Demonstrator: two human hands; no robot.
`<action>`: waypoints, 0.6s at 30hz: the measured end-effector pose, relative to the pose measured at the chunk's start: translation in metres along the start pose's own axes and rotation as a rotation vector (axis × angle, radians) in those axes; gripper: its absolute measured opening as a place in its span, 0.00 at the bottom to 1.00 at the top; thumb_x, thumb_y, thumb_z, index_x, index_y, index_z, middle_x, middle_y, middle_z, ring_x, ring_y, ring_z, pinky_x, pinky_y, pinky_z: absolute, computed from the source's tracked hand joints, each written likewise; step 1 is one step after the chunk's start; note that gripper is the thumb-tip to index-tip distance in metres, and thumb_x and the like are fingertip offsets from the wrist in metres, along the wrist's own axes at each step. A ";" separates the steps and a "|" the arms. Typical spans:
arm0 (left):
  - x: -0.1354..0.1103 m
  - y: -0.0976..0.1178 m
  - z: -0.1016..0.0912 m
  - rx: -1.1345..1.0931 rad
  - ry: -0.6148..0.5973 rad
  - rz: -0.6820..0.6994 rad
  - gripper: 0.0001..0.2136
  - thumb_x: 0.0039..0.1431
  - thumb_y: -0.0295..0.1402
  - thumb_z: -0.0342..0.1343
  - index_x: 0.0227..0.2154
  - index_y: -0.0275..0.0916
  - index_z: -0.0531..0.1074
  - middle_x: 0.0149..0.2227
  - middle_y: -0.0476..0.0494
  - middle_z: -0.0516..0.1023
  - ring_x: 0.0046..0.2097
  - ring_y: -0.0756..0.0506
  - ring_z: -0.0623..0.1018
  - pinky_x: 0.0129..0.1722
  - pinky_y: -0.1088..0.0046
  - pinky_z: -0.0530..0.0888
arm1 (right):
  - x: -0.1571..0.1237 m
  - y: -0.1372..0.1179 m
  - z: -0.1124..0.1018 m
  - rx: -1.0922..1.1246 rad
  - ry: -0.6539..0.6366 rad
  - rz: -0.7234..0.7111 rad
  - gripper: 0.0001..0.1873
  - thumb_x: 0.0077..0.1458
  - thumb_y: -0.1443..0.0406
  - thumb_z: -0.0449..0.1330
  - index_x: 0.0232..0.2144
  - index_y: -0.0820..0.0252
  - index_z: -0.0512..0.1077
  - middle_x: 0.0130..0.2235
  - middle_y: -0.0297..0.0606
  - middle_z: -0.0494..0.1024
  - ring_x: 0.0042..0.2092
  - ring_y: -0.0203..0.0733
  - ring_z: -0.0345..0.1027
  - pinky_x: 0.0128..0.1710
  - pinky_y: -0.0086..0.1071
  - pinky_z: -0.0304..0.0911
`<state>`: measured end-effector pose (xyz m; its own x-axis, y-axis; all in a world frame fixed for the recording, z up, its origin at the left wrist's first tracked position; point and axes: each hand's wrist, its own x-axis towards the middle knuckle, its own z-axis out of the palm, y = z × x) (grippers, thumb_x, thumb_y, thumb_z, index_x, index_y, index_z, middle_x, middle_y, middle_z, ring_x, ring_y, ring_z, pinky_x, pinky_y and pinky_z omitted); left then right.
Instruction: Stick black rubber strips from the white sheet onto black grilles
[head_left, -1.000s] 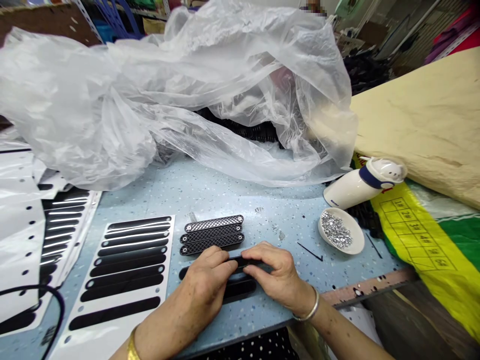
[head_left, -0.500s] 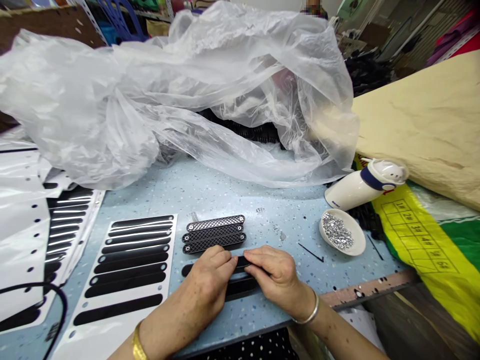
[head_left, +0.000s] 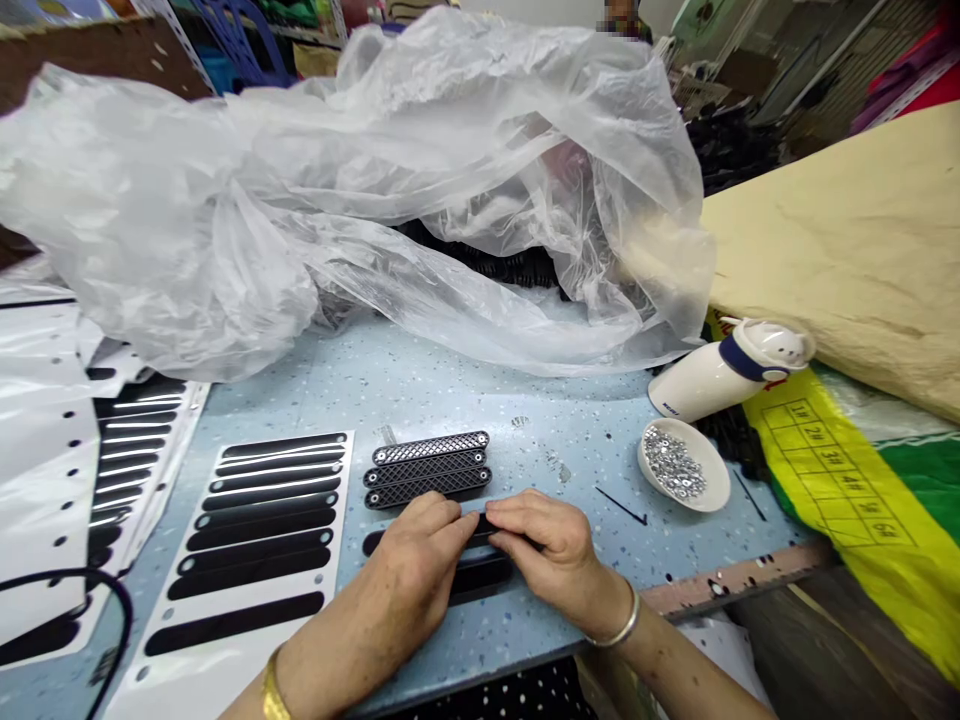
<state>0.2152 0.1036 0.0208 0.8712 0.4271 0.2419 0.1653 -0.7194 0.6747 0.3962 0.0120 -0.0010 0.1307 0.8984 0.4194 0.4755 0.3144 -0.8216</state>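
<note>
My left hand (head_left: 424, 548) and my right hand (head_left: 553, 537) are closed on one long black bar (head_left: 480, 534) with a rounded end, near the front edge of the table. Fingers and thumbs press along its top, and most of the bar is hidden under them. A second black bar (head_left: 480, 577) lies just in front of it, below my hands. Behind my left fingers sit several black bars with a lattice face (head_left: 427, 472) and small metal dots at their ends. To the left, a white backing sheet (head_left: 330, 550) carries several flat black strips (head_left: 259, 540).
A white bowl (head_left: 718, 480) of small metal parts (head_left: 673, 462) stands at right, beside a white bottle (head_left: 697, 380). A thin black hex key (head_left: 621, 505) lies nearer. Clear plastic sheeting (head_left: 450, 180) spreads across the back. More strip sheets (head_left: 45, 430) and a black cable (head_left: 127, 610) lie left.
My left fingertips have slid slightly right along the bar, narrowing the gap to my right hand. Everything else looks the same.
</note>
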 end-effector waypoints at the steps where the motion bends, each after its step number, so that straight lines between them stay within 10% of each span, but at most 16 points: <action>1: 0.001 0.002 -0.002 0.004 -0.022 -0.011 0.18 0.60 0.16 0.47 0.47 0.38 0.72 0.38 0.41 0.75 0.40 0.44 0.74 0.39 0.66 0.76 | 0.000 0.001 0.000 0.016 -0.002 0.006 0.12 0.53 0.75 0.63 0.40 0.60 0.79 0.37 0.43 0.82 0.37 0.43 0.76 0.38 0.37 0.73; 18: -0.003 -0.012 0.008 0.031 -0.031 0.062 0.16 0.58 0.15 0.45 0.42 0.36 0.74 0.37 0.38 0.74 0.38 0.42 0.70 0.36 0.64 0.72 | 0.000 0.001 -0.002 0.131 -0.002 0.247 0.12 0.46 0.74 0.67 0.35 0.58 0.80 0.35 0.40 0.82 0.36 0.41 0.76 0.35 0.33 0.72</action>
<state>0.2148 0.1068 0.0060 0.8941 0.3644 0.2602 0.1248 -0.7608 0.6368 0.3987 0.0113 -0.0010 0.2271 0.9533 0.1992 0.3131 0.1223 -0.9418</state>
